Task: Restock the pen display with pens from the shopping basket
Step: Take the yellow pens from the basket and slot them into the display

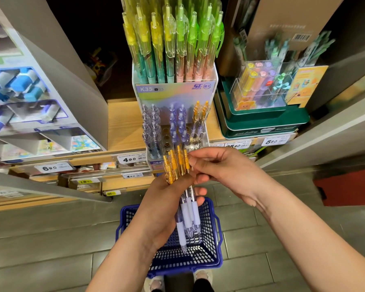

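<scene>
Gripping a bunch of orange-topped pens (178,163) in my L hand (162,209), fingers curled round the barrels, tips pointing down over the blue basket (211,252) on the floor. R hand (217,167) fingers pinch the rightmost pen's top end, just below the pen display (173,89) w/ its half-filled rows.

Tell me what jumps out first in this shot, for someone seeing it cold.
The bunch of orange-topped pens at centre, gripped in the left hand while the right hand pinches at their tops. Just behind stands the pen display, its upper tier packed with yellow and green pens. Below the hands, a blue shopping basket sits on the floor.
</scene>
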Demonstrator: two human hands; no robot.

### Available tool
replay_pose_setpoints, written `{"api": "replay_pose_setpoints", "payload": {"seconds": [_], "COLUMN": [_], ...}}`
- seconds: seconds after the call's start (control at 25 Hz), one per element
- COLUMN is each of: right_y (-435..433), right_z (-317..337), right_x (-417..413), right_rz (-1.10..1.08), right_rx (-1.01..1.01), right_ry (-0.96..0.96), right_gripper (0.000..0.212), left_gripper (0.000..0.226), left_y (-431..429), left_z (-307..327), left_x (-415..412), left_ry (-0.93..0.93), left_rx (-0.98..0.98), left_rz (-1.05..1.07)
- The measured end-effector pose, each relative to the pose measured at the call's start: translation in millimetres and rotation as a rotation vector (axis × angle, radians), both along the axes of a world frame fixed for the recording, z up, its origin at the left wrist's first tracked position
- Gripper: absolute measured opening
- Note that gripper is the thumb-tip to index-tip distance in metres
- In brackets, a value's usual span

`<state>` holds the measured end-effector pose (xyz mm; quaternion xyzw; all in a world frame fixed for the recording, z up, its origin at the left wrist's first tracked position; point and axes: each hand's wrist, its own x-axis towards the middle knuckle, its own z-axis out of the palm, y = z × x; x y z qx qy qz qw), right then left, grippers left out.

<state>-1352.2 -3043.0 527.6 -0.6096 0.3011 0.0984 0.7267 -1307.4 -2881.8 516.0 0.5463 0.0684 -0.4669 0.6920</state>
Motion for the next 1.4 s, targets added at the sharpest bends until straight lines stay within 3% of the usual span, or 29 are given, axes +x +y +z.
{"api": "replay_pose_setpoints", "payload": {"seconds": [0.12, 0.24, 0.32, 0.44, 0.52, 0.64, 0.76, 1.16, 1.4], "right_y": [-5.6, -11.4, -16.8, -34.4, -45.7, -45.5, -35.8, -28.5, -20.1], "right_z": [3.2, 3.5, 5.7, 16.7, 25.0, 28.5, 22.8, 15.4, -2.0], "right_x": [-0.7, 2.7, 2.4, 2.8, 7.1, 18.1, 25.5, 35.4, 35.9], "right_rz": [0.106, 0.082, 0.000, -0.176, -0.342, -0.460, -0.387, -0.203, -0.125], "right_rx": [-0.075, -0.150, -0.093, -0.040, -0.168, -0.503, -0.740, -1.178, -1.189], "right_ry": [0.062, 0.088, 0.040, -0.151, -0.312, -0.437, -0.449, -0.576, -0.395], "right_gripper": [0.019, 0.033, 0.039, 0.022, 0.010, 0.008, 0.011, 0.015, 0.013], "left_gripper": [0.017, 0.020, 0.020, 0.019, 0.021, 0.022, 0.020, 0.017, 0.017], "left_y": [-0.8, -0.7, -0.5, 1.0, 2.4, 4.3, 4.4, 6.5, 7.8], "left_z": [-0.6, -2.7, -4.4, -6.4, -10.1, -15.4, -17.9, -19.1, -21.3], "left_x": [-1.5, -4.2, -3.6, -4.9, -10.2, -15.1, -15.8, -17.9, -20.7], "left_ry": [0.006, 0.034, 0.065, 0.090, 0.088, 0.140, 0.174, 0.166, 0.167], "left_rx": [-0.004, -0.038, -0.064, -0.076, -0.030, -0.002, -0.023, -0.029, 0.004], "left_rz": [-0.001, 0.020, 0.044, 0.030, 0.014, 0.057, 0.072, 0.066, 0.060]}}
